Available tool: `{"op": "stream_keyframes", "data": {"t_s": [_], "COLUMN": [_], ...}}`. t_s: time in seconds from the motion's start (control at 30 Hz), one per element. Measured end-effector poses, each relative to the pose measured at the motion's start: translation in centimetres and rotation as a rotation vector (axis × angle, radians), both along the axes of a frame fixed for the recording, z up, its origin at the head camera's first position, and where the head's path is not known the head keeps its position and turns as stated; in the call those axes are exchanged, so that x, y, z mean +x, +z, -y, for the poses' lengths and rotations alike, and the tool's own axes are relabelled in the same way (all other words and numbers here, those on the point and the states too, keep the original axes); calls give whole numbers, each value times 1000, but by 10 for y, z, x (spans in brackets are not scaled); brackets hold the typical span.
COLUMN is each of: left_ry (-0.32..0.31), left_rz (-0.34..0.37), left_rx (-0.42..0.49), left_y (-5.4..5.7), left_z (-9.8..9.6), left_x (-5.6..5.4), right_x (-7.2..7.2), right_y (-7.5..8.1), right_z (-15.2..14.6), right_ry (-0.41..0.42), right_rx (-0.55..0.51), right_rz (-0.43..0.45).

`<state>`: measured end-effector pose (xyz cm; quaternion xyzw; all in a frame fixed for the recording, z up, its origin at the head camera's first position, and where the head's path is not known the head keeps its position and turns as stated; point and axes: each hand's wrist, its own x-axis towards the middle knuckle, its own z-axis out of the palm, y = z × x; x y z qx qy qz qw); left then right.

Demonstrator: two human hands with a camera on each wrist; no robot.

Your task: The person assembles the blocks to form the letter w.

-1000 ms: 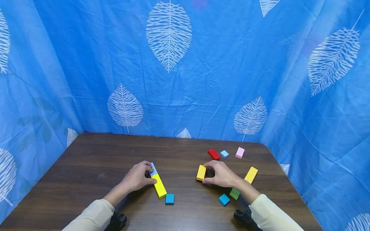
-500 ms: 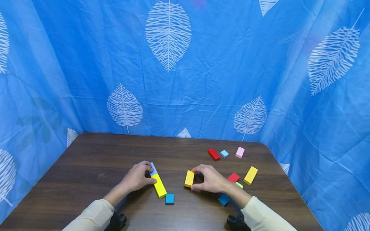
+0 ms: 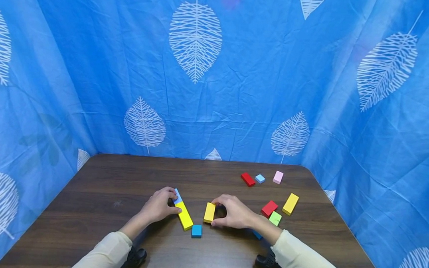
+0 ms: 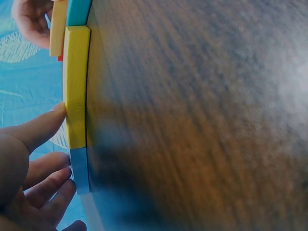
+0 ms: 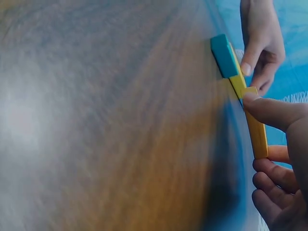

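Observation:
A long yellow block (image 3: pixel 185 218) and a light blue block (image 3: pixel 177 196) lie end to end in a slanted row on the table. My left hand (image 3: pixel 157 205) touches this row, its thumb on the yellow block's side and fingertips against the light blue one (image 4: pixel 80 168). At the row's near end sits a teal block (image 3: pixel 196 231). Just right of the row, my right hand (image 3: pixel 232 212) pinches an orange-yellow block (image 3: pixel 209 212) by its two ends, thumb at the near end. In the right wrist view, that orange-yellow block (image 5: pixel 256 127) overlaps the row behind it.
Right of my right hand lie a red block (image 3: pixel 269 208), a green block (image 3: pixel 275 218), another yellow block (image 3: pixel 290 203) and a partly hidden blue block (image 3: pixel 257 234). Farther back are a red block (image 3: pixel 247 179), a small light blue block (image 3: pixel 260 178) and a pink block (image 3: pixel 278 177).
My right hand has moved left and nearer to me with the orange-yellow block, uncovering the red and green blocks. My left hand and the row have stayed put.

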<state>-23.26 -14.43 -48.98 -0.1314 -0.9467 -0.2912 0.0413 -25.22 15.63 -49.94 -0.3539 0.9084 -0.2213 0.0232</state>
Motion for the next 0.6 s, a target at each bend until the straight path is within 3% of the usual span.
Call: {"op": "stream_keyframes", "data": {"t_s": [0.6], "left_ry": [4], "left_rz": [8], "left_rx": [2], "left_y": [0], "left_z": [1], "left_x": [-1], "right_x": [6], "right_y": [-9], "right_z": [11], "right_ry": [-12], "right_rx": [52], "right_rz": [-36]}}
